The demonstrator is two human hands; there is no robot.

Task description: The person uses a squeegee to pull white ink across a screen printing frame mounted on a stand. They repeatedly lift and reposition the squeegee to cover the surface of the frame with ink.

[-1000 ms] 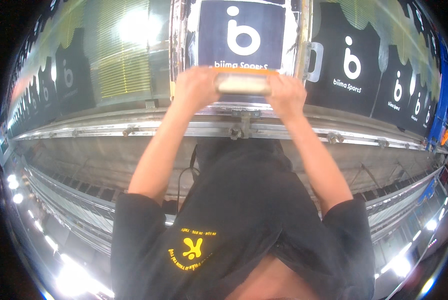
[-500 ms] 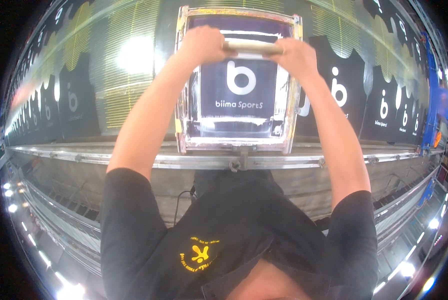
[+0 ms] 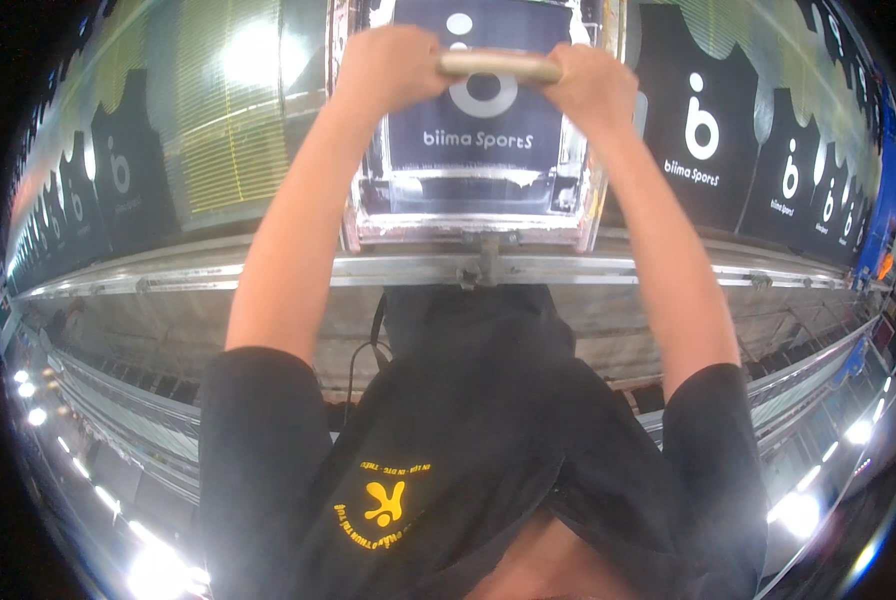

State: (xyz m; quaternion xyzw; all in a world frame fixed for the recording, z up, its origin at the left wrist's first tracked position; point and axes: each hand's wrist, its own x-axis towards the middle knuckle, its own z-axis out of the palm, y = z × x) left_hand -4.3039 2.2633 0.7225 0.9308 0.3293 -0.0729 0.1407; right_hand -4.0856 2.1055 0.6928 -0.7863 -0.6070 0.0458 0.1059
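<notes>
A screen-printing frame (image 3: pixel 590 215) lies ahead of me, its dark mesh (image 3: pixel 468 185) carrying a white logo and lettering, with white ink smeared round the margins. Across the logo runs a squeegee (image 3: pixel 500 66) with a pale bar-like handle. My left hand (image 3: pixel 390 68) wraps round its left end, and my right hand (image 3: pixel 596 88) is closed on the right end. Both arms reach forward over the frame. The squeegee's blade edge cannot be made out, and the far end of the frame lies beyond the picture's top.
Black printed garment pieces (image 3: pixel 701 125) lie along the long table to the right, with more (image 3: pixel 123 160) at the left beside a yellow-striped surface (image 3: pixel 238 150). A metal rail (image 3: pixel 388 270) runs along the table's near edge, with a clamp (image 3: pixel 483 262) at the frame.
The squeegee has come toward me over the mesh, from beyond the logo onto it, with both hands still gripping. The whole scene sits higher in the picture as the view has shifted.
</notes>
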